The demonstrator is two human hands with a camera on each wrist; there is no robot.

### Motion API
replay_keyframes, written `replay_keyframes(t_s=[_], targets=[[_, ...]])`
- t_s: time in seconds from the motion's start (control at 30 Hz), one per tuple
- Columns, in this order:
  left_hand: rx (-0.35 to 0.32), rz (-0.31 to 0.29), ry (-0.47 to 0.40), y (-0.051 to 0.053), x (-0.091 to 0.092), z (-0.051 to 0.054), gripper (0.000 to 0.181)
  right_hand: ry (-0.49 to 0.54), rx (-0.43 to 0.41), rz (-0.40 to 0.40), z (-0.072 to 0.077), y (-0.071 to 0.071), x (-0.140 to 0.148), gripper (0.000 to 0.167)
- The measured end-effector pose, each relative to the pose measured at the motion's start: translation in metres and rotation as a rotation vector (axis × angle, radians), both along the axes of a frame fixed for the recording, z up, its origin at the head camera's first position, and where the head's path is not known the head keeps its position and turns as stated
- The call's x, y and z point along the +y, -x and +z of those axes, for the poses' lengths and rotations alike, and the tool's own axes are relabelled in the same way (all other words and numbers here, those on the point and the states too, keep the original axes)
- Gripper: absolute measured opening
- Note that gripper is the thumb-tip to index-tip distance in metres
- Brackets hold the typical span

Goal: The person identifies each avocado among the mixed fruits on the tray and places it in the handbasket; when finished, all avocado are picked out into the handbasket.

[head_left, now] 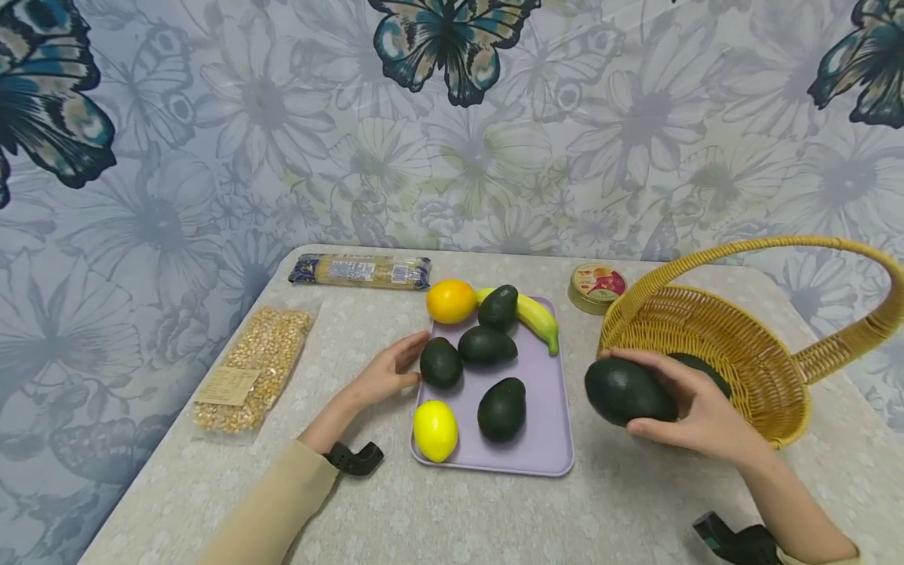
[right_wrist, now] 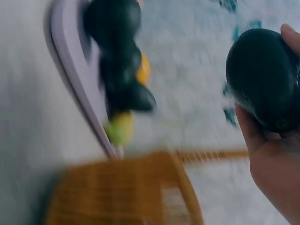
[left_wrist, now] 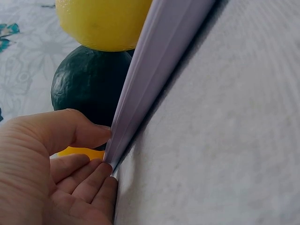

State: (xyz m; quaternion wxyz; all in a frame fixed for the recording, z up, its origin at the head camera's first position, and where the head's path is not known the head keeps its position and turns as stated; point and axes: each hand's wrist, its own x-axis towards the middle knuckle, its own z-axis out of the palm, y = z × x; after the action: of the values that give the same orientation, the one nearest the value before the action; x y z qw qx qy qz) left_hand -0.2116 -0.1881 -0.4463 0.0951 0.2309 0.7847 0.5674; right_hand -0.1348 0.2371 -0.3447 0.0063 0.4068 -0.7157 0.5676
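Note:
My right hand (head_left: 695, 408) grips a dark green avocado (head_left: 628, 391) in front of the wicker basket (head_left: 759, 326). Its fingers and thumb wrap the fruit, which also fills the right side of the right wrist view. Partly hidden behind that hand, another dark avocado (head_left: 702, 370) shows inside the basket. The left hand (head_left: 384, 373) rests at the left rim of a lilac tray (head_left: 544, 424), thumb and fingertips touching the edge, fingers loosely bent. On the tray lie several avocados (head_left: 503, 410), a lemon (head_left: 435, 431), an orange (head_left: 451, 301) and a banana (head_left: 538, 320).
A bag of corn kernels (head_left: 261, 361) lies at the left of the table, with a packet of pasta (head_left: 360, 271) along the back. Behind the tray's right side stands a round tin (head_left: 597, 287). The basket's tall handle (head_left: 749, 249) arches over its opening.

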Motion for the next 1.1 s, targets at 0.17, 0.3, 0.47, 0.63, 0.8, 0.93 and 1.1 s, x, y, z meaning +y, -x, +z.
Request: replay_keyframes(t_s=[0.17,0.3,0.47,0.63,0.8,0.93,1.1], targets=[[-0.005,0.0,0.001,0.0,0.0,-0.001,0.071,-0.097,-0.04,-0.164,0.013,0.004,0.049,0.075],[-0.01,-0.001,0.003,0.0,-0.001,-0.002,0.071,-0.324,-0.074,-0.326,0.019,0.006,0.085,0.071],[-0.007,-0.002,0.001,0.001,-0.002,-0.002,0.07,-0.478,-0.145,-0.37,0.014,0.009,0.117,0.067],[-0.004,-0.007,0.0,0.001,-0.001,0.0,0.07,-0.614,-0.252,-0.381,0.007,0.012,0.137,0.064],[0.003,-0.007,-0.003,0.002,-0.002,-0.002,0.071,-0.639,-0.352,-0.311,-0.001,0.017,0.144,0.06],[0.007,-0.006,0.002,0.002,-0.001,-0.004,0.07,-0.635,-0.374,-0.222,-0.006,0.021,0.145,0.055],[-0.005,0.002,0.008,0.002,-0.001,-0.003,0.07,-0.716,-0.354,-0.223,-0.008,0.024,0.142,0.053]])
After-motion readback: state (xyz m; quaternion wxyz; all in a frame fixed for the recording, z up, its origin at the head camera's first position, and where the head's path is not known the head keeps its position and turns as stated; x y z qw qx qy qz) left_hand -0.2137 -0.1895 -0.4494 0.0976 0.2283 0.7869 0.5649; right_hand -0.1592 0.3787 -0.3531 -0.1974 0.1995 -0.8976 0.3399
